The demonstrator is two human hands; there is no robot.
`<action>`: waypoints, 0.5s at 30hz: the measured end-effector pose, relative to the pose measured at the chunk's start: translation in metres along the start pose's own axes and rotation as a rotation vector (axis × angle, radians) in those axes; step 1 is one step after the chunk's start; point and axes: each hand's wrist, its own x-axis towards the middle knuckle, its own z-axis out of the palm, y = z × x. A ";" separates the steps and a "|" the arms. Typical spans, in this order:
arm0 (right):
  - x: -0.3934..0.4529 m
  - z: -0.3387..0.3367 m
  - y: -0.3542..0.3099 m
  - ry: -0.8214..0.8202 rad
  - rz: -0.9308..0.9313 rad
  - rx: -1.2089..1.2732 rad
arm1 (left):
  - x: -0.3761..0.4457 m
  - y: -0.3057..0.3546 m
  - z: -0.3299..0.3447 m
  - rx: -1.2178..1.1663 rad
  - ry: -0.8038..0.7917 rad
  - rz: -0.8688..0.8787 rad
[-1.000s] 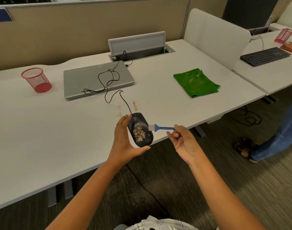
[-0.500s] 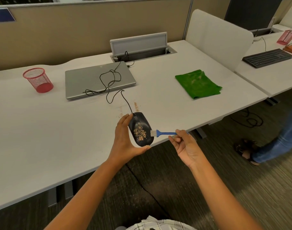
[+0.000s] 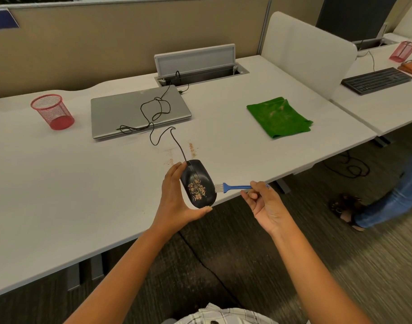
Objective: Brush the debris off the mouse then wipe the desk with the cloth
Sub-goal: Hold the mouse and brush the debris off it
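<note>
Tan crumbs (image 3: pixel 197 191) speckle the glossy black corded mouse (image 3: pixel 198 183) my left hand (image 3: pixel 177 202) cradles above the white surface's (image 3: pixel 60 183) edge; my right hand (image 3: pixel 265 202) pinches a small blue plastic brush (image 3: pixel 230 187), its bristles touching the mouse's right flank.

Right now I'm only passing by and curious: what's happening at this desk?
A person's left hand holds a black corded mouse speckled with tan crumbs above the white desk. The right hand pinches a small blue-handled brush, bristles at the mouse's edge. The green cloth lies unused.
</note>
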 end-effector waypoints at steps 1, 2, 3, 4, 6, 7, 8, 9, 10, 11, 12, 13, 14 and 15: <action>0.000 0.001 0.000 -0.015 -0.002 -0.012 | -0.001 0.000 0.000 0.001 -0.002 -0.001; -0.001 0.003 0.000 -0.036 -0.001 -0.032 | -0.001 0.001 0.000 0.002 -0.003 -0.002; -0.002 0.005 0.001 -0.057 0.003 -0.056 | -0.001 0.001 -0.001 0.004 -0.003 -0.003; -0.003 0.006 0.002 -0.071 0.009 -0.080 | -0.001 0.001 -0.001 0.006 -0.003 -0.005; -0.004 0.008 0.004 -0.066 0.015 -0.115 | -0.001 0.000 -0.002 0.013 0.000 -0.007; -0.004 0.008 0.004 -0.049 0.013 -0.119 | -0.001 -0.001 -0.003 0.015 0.000 -0.006; -0.004 0.007 0.003 -0.032 0.010 -0.113 | -0.002 -0.001 -0.004 0.015 0.001 -0.006; -0.004 0.006 0.002 -0.019 0.006 -0.097 | -0.003 -0.001 -0.005 0.014 0.000 -0.008; -0.004 0.005 0.001 -0.012 0.002 -0.076 | -0.004 -0.001 -0.005 0.011 -0.002 -0.010; -0.004 0.005 -0.001 -0.009 0.001 -0.055 | -0.004 0.000 -0.005 0.008 -0.004 -0.011; -0.003 0.006 -0.001 -0.009 0.001 -0.042 | -0.005 0.000 -0.005 0.009 -0.009 -0.007; -0.003 0.007 -0.002 -0.013 0.003 -0.037 | -0.007 0.001 -0.005 0.014 -0.017 0.002; -0.002 0.010 -0.001 -0.019 0.003 -0.042 | -0.008 0.001 -0.005 0.023 -0.029 0.018; -0.002 0.013 -0.001 -0.026 0.003 -0.052 | -0.008 0.002 -0.006 0.035 -0.044 0.038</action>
